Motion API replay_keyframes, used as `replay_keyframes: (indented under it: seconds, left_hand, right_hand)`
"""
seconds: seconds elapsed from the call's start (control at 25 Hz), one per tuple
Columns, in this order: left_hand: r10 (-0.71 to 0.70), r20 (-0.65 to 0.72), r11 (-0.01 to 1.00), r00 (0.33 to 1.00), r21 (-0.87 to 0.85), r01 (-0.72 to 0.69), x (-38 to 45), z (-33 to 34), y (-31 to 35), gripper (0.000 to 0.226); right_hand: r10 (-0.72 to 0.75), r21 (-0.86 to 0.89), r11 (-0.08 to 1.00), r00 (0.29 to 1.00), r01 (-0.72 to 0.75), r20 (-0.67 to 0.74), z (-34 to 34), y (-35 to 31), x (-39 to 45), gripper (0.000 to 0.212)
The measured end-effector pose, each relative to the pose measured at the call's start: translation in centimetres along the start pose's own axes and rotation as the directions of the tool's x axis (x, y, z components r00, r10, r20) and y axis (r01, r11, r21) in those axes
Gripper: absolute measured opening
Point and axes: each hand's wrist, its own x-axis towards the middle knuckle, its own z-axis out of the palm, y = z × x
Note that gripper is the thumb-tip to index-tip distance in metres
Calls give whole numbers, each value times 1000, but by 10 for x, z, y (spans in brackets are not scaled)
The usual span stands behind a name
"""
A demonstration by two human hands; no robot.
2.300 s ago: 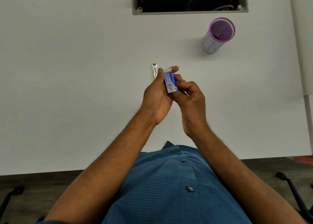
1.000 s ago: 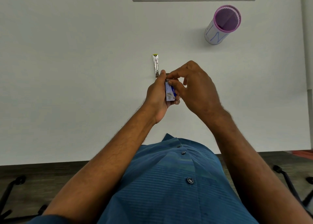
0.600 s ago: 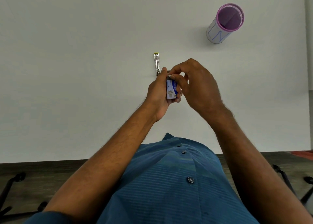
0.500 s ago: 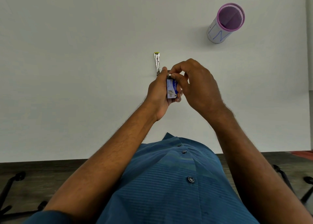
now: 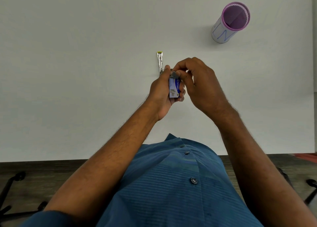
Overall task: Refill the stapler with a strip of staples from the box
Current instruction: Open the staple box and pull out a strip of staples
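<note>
Centre frame, left hand grips staple box, right hand pinches its top end, hiding stapler's near end; purple cup upper right.

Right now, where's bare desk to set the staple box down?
Whole left side of the white desk is bare, left of the stapler. Also the band between the hands and the purple pen cup. Crowded only at centre: left hand holds the staple box, right hand at its top end.
</note>
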Motion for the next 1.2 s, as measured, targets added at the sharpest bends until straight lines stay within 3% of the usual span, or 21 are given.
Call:
replay_keyframes:
  seconds: [0.16, 0.52, 0.92, 1.2]
  left_hand:
    - [-2, 20, 1000, 1000, 25, 2, -1, 1, -1, 50]
    - [-1, 48, 999, 999, 41, -1, -3, 3, -1, 59]
    - [-4, 58, 996, 998, 88, -1, 0, 3, 0, 56]
    - [-6, 46, 999, 999, 49, 4, 2, 3, 1, 54]
  right_hand:
    - [5, 62, 998, 999, -2, -48, 0, 8, -1, 17]
    - [0, 30, 1000, 1000, 1, -31, 4, 13, 1, 19]
    - [98, 330, 940, 995, -87, -16, 2, 14, 9, 19]
    - [67, 132, 989, 998, -69, 19, -3, 14, 11, 14]
